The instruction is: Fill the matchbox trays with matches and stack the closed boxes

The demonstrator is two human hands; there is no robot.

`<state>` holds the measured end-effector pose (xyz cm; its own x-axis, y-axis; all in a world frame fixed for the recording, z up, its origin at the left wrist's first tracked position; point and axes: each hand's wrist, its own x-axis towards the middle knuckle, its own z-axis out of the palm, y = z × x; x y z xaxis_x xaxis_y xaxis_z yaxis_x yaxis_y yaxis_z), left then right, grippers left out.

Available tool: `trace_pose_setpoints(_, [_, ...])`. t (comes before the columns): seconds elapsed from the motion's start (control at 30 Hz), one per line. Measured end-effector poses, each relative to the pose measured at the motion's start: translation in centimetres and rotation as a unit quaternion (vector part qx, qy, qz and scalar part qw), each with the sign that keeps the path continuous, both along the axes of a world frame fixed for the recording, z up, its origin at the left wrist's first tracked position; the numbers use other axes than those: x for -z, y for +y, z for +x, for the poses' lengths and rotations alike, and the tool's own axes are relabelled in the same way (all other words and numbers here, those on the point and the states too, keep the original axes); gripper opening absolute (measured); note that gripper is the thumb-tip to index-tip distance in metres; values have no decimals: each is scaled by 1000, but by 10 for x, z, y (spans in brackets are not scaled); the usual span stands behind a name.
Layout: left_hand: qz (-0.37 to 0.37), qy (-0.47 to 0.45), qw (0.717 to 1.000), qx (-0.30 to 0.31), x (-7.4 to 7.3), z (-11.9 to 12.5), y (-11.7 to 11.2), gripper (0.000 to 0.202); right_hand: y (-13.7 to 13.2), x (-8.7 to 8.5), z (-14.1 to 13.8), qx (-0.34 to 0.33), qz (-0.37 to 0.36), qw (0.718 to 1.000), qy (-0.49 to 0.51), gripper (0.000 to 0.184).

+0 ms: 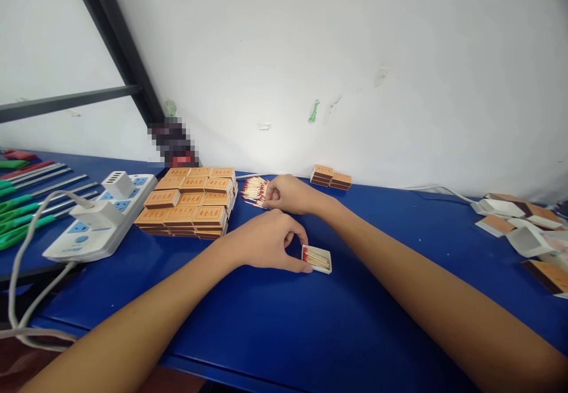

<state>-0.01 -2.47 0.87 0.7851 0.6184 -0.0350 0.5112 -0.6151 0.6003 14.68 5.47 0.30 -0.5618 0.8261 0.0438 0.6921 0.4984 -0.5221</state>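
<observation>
Between its thumb and forefinger my left hand (274, 244) grips the near end of a small white matchbox tray (326, 270). Red-tipped matches (317, 257) lie inside the tray, heads toward that hand. My right hand (284, 195) reaches across to a loose pile of matches (254, 189) by the wall, fingers pinched together at the pile's right edge. Just how many matches are in the pinch is hidden. Close to the left of the pile stands a block of stacked closed matchboxes (190, 200), orange with red lettering and dark sides.
A few matchboxes (331, 177) stand against the white wall. Unfilled box parts (526, 239) lie heaped at the right. A white power strip (97, 227) with plugs and cords is at the left, beside green-handled tools (26, 215). Everything rests on a blue table (355, 334).
</observation>
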Motion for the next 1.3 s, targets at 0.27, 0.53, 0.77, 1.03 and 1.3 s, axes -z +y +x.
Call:
trace_pose_setpoints(0.27, [42,-13,999,14,4,-1,2,39,-10,-6,-8,11,4,999,-52,12])
trace_pose_setpoints(0.53, [36,-9,999,14,4,-1,2,40,-12,-9,-8,12,12,998,-61,15])
trace_pose_setpoints(0.77, [35,-9,999,11,6,-1,3,40,-8,-4,-9,-1,4,998,-67,7])
trace_pose_setpoints(1.03, [30,-13,999,8,7,-2,3,39,-12,-9,-10,-17,-9,995,-96,16])
trace_pose_setpoints(1.3, [44,-18,999,9,4,-1,3,39,-23,-13,19,-6,10,991,-133,8])
